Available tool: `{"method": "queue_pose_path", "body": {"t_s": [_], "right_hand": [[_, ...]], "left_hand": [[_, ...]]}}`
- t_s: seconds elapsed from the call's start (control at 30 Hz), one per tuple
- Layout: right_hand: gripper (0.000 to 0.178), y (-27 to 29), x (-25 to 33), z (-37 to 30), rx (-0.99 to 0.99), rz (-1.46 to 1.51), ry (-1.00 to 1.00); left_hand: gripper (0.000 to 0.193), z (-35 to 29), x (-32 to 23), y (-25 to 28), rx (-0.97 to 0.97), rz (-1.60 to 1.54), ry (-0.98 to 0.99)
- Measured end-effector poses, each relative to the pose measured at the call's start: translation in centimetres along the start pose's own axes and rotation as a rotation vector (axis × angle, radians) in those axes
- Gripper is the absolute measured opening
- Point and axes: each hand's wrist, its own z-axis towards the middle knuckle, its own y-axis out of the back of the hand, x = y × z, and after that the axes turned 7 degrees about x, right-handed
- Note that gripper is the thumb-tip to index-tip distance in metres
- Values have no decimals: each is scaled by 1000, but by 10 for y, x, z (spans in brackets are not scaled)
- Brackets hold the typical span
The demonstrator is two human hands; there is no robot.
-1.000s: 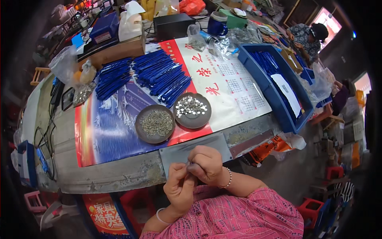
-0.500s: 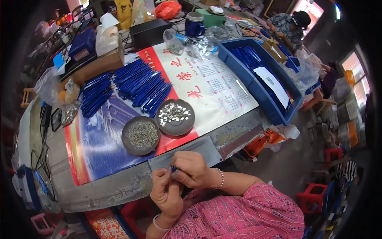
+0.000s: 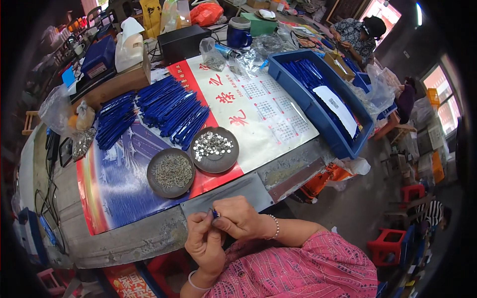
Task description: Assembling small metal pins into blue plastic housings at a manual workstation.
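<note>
My left hand and my right hand meet in front of the table's near edge, fingertips pinched together. Between them is a small dark-blue piece; most of it is covered by the fingers, so its kind cannot be made out. Just beyond the hands stand two dark round dishes. The left dish holds many small metal pieces, like pins or screws. Shiny round silvery discs fill part of the right dish. Behind them lie fanned bundles of slim blue strips.
A printed calendar sheet covers much of the tabletop. At the right is a blue plastic tray with more blue strips and a white paper. A black box and a blue mug stand behind. Another person sits at the far right.
The whole view has shifted slightly. Both hands keep their pinch, with the fingers turned a little so that slightly more of the small blue piece shows.
</note>
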Motion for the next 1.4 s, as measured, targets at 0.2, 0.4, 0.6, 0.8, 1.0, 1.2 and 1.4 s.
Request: {"method": "queue_pose_path", "body": {"t_s": [0.2,0.4,0.6,0.8,1.0,1.2,1.4], "right_hand": [[36,30,-16,17,-531,192,-300],[51,39,-3,28,-494,-38,-455],[77,13,-9,13,-332,149,-373],[50,-2,-22,7,-359,72,-369],[19,-1,6,11,1,50,-145],[30,4,14,4,28,34,-197],[34,33,4,3,-29,-32,-60]], "left_hand": [[21,-5,0,-4,29,-66,55],[21,6,-3,-10,71,-204,89],[20,1,1,0,45,-376,202],[16,-1,6,0,-72,-432,129],[17,0,13,4,-75,-344,90],[20,-4,11,1,40,-249,60],[19,3,7,-6,69,-521,250]]}}
